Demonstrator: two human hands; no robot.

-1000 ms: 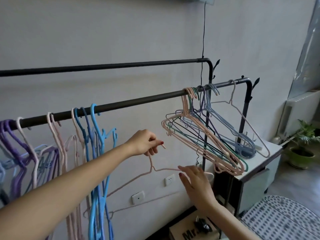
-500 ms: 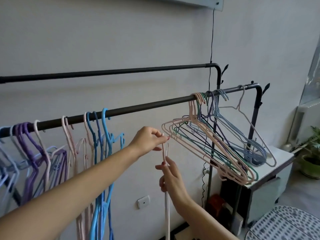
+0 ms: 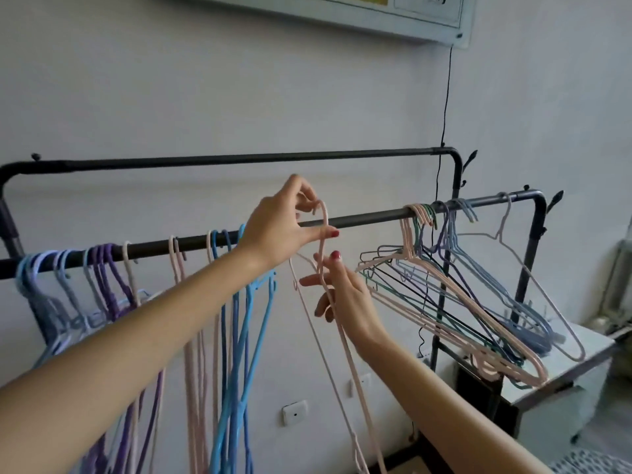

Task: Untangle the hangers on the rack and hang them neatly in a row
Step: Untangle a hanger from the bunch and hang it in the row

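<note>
Pink hanger [image 3: 337,323] hanging edge-on, long axis near vertical, hook up at near rail [image 3: 369,218], in bare gap between blue hangers [image 3: 239,336] at left and tangled bunch [image 3: 455,302] at right. Left hand [image 3: 277,234] pinching hook top, nearer rail. Right hand [image 3: 345,295] below, fingers curled round neck. Hook seemingly just at rail; seated or not, cannot tell.

two hands [image 3: 280,230] [image 3: 345,299], two black rails [image 3: 362,219] [image 3: 260,159] — one wall socket [image 3: 294,412], one white cabinet [image 3: 561,388], hangers [image 3: 444,302] too tangled to count.
</note>
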